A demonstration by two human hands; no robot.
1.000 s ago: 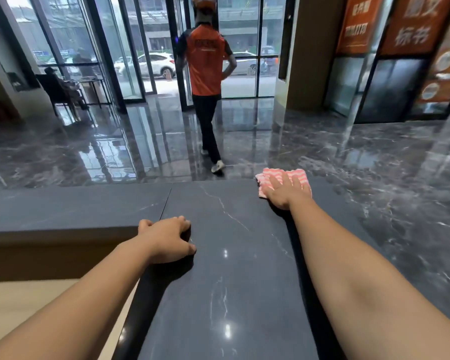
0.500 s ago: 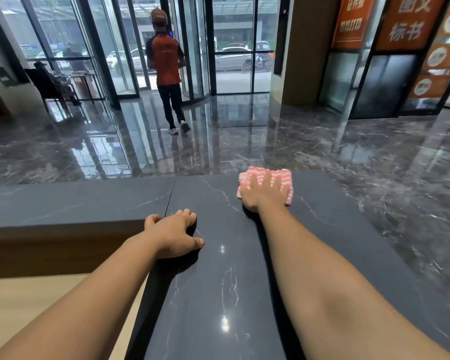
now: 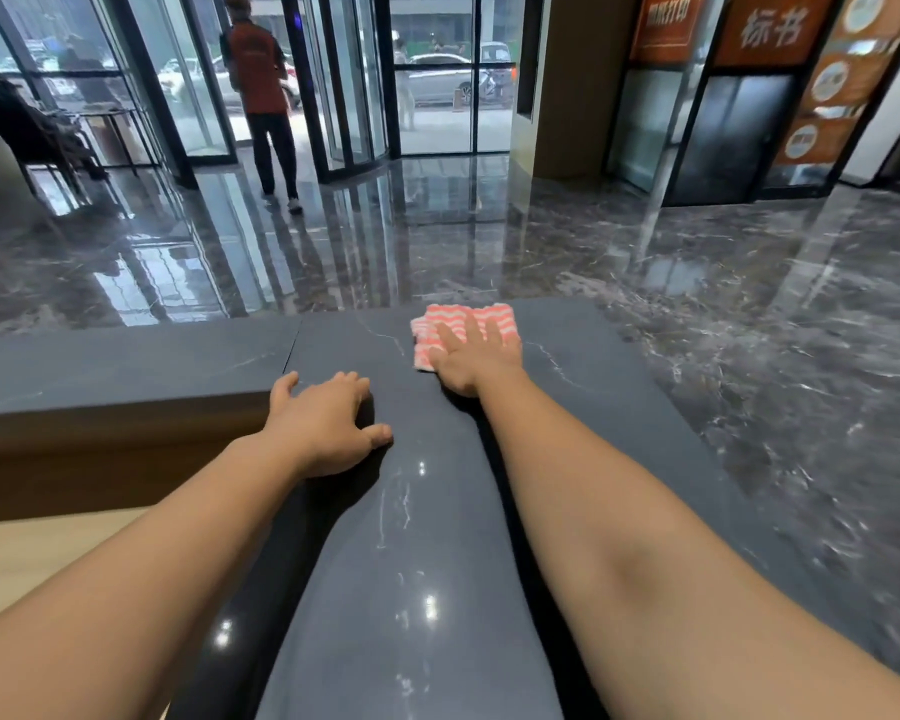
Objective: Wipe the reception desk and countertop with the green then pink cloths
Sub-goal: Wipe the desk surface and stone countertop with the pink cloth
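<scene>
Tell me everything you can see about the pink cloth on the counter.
The pink cloth is striped in wavy pink and white bands, soft-looking and folded into a rough square. It lies flat near the far edge of the dark stone countertop. The right hand presses on it with straight fingers.

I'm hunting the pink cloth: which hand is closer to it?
Right. The right hand lies flat on the pink cloth; the left hand rests on the countertop, apart from it.

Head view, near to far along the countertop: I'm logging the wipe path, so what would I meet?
left hand → pink cloth under the flat right hand → far edge of the countertop → glossy marble floor → glass doors
</scene>
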